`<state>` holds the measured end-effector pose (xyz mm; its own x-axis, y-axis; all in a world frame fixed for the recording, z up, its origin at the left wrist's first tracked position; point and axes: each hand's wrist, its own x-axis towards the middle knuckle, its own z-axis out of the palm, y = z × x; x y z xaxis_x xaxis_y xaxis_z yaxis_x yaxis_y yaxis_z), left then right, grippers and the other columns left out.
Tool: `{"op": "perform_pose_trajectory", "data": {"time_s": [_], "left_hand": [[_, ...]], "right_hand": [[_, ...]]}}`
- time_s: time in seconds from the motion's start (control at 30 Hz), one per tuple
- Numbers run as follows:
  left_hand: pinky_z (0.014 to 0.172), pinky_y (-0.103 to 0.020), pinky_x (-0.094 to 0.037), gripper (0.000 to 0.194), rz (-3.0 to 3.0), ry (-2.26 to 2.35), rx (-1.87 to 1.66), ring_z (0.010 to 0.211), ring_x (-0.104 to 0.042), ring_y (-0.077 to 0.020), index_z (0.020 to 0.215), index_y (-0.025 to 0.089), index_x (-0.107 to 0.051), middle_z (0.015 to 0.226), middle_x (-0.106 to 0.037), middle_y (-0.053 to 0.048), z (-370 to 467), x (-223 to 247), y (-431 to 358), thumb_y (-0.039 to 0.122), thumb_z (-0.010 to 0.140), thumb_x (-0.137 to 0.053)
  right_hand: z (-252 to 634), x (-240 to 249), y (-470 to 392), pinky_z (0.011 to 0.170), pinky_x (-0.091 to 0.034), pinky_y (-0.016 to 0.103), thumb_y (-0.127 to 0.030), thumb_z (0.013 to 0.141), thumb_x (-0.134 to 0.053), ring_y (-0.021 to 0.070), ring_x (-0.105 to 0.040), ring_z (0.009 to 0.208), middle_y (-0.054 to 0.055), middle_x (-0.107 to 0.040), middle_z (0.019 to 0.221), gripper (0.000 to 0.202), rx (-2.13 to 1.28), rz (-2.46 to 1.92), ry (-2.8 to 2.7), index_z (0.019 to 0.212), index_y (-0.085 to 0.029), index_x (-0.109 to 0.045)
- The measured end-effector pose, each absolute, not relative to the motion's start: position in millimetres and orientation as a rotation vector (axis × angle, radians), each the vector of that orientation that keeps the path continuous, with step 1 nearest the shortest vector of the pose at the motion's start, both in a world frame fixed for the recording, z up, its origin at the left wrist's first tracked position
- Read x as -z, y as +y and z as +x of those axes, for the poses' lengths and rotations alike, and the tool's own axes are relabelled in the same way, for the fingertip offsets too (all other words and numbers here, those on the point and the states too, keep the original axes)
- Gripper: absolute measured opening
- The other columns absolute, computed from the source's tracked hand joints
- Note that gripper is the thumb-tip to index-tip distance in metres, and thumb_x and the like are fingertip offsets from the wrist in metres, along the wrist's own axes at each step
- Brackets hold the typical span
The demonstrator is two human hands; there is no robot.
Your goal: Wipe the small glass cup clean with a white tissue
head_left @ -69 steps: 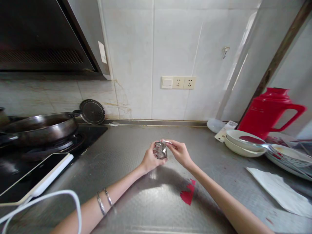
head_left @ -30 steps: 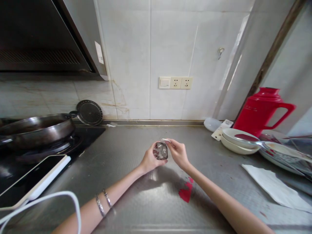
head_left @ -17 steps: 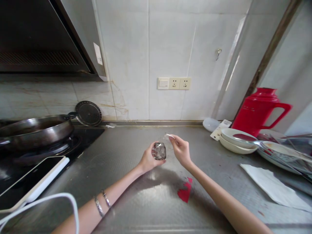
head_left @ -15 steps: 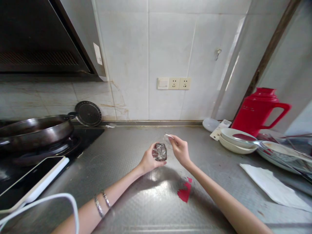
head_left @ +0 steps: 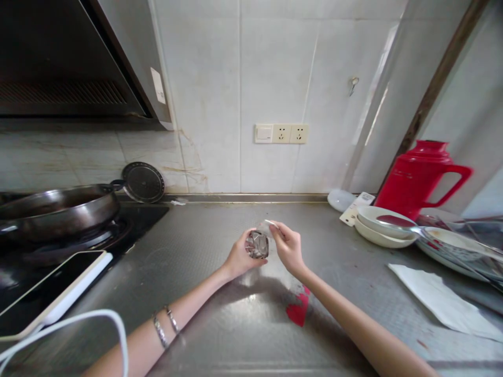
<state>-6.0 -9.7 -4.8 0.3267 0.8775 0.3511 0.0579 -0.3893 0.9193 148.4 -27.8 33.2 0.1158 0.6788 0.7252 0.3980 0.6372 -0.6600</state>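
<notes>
My left hand is wrapped round a small, dark, see-through faceted object that looks like a glass, held above the steel counter. Fingers pinched, my right hand grips a thin clear piece of plastic film by its edge. The film's loose end hangs against the upper right of the glass-like object; whether it is attached there I cannot tell. Below my hands, a torn red scrap lies on the counter.
At left, a metal pan sits on the stove, with a phone and white cable nearer. A red thermos, stacked bowls and a white paper sheet are at right. Wall sockets face me.
My right hand has turned slightly and come nearer the left, bringing the film down against the glass-like object. My left hand has barely moved.
</notes>
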Motion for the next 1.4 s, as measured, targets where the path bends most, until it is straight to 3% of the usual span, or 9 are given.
{"op": "perform_pose_trajectory", "data": {"time_s": [0.23, 0.43, 0.7, 1.0, 1.13, 1.3, 1.4], "left_hand": [[0.084, -0.035, -0.051, 0.084, 1.815, 0.842, -1.138, 0.092, -0.063, -0.0203, 0.126, 0.019, -0.043, 0.109, -0.063, -0.007, -3.9, 2.6, -15.6, 0.014, 0.051, -0.080], [0.088, -0.035, -0.050, 0.075, 1.897, 0.827, -1.214, 0.098, -0.062, -0.0230, 0.122, 0.016, -0.046, 0.112, -0.063, -0.009, -5.3, 4.0, -10.6, 0.017, 0.055, -0.078], [0.084, -0.033, -0.050, 0.082, 1.820, 0.857, -1.144, 0.095, -0.062, -0.0212, 0.125, 0.018, -0.043, 0.110, -0.063, -0.007, -6.8, 8.2, -7.9, 0.014, 0.051, -0.079], [0.081, -0.033, -0.050, 0.082, 1.825, 0.846, -1.160, 0.093, -0.062, -0.0214, 0.126, 0.019, -0.045, 0.111, -0.063, -0.007, -4.3, -0.1, -12.5, 0.013, 0.052, -0.079], [0.090, -0.034, -0.047, 0.080, 1.796, 0.793, -1.185, 0.103, -0.060, -0.0226, 0.123, 0.019, -0.046, 0.119, -0.061, -0.008, -5.2, -3.0, -12.4, 0.014, 0.051, -0.080], [0.087, -0.033, -0.048, 0.082, 1.761, 0.798, -1.121, 0.097, -0.062, -0.0208, 0.128, 0.019, -0.042, 0.111, -0.063, -0.008, -6.0, 1.0, -11.1, 0.010, 0.054, -0.076], [0.087, -0.035, -0.047, 0.083, 1.773, 0.820, -1.132, 0.099, -0.060, -0.0224, 0.128, 0.019, -0.043, 0.111, -0.062, -0.008, -4.8, 3.9, -11.3, 0.009, 0.052, -0.076]], "right_hand": [[153.2, -35.2, -23.6, 0.061, -0.052, 0.023, -0.029, 0.091, -0.047, 0.0166, -0.067, 0.069, 0.004, -0.073, 0.081, 0.025, -0.221, -0.923, -1.699, 0.092, -0.019, -0.070], [143.0, -25.1, -36.3, 0.088, -0.052, 0.032, -0.015, 0.090, -0.041, 0.0195, -0.066, 0.102, 0.007, -0.071, 0.105, 0.031, -0.102, -0.691, -1.965, 0.108, -0.021, -0.065], [147.8, -35.3, -33.8, 0.065, -0.053, 0.022, -0.023, 0.091, -0.046, 0.0159, -0.069, 0.075, 0.005, -0.074, 0.087, 0.023, -0.131, -0.881, -1.714, 0.098, -0.020, -0.068], [149.9, -25.7, -29.2, 0.082, -0.055, 0.030, -0.014, 0.089, -0.041, 0.0189, -0.068, 0.096, 0.008, -0.072, 0.103, 0.032, -0.027, -0.731, -1.895, 0.110, -0.021, -0.064], [148.3, -29.0, -36.4, 0.090, -0.053, 0.034, -0.014, 0.089, -0.040, 0.0194, -0.066, 0.101, 0.008, -0.071, 0.104, 0.032, 0.009, -0.605, -1.963, 0.109, -0.021, -0.064], [149.2, -34.7, -38.9, 0.062, -0.054, 0.023, -0.022, 0.091, -0.044, 0.0153, -0.069, 0.066, 0.005, -0.073, 0.078, 0.024, -0.052, -0.716, -1.877, 0.094, -0.020, -0.068], [151.7, -37.9, -33.8, 0.061, -0.053, 0.023, -0.025, 0.090, -0.047, 0.0161, -0.069, 0.066, 0.005, -0.074, 0.079, 0.024, -0.046, -0.827, -1.710, 0.090, -0.019, -0.070]]}}
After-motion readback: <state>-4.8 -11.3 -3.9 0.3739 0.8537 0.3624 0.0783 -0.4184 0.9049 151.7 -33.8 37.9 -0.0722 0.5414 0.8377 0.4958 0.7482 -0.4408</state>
